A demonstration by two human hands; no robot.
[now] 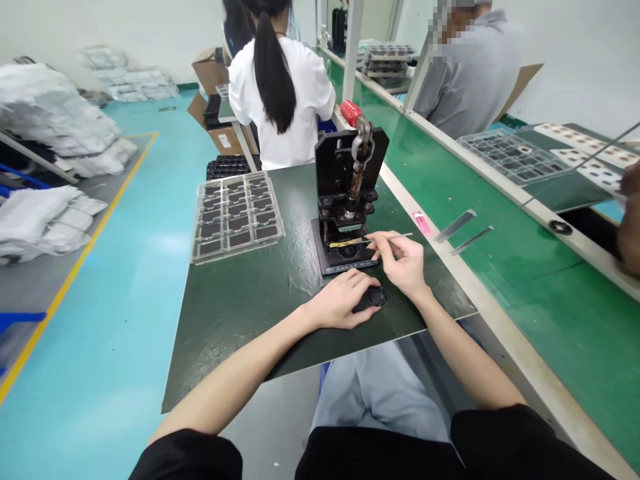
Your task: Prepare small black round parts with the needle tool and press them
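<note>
My left hand (345,299) rests on the dark green tabletop, thumb and fingers closed around a small black part with a round, glossy face (377,296). Pinched in my right hand (404,261) is a thin, light rod-like tool (400,235). It points left into the base of a black toggle press (352,180) with a red handle. At the tool's far end, a narrow yellow strip (345,244) lies over the press base; whether the two are joined I cannot tell. Below the strip, a dark round recess (349,252) shows in the base.
A clear tray (237,230) with several black parts lies left of the press. Along the right runs a green conveyor belt (525,267), with metal strips (456,225) and a pink label (422,223) near its edge. Co-workers (280,87) are ahead and across the belt.
</note>
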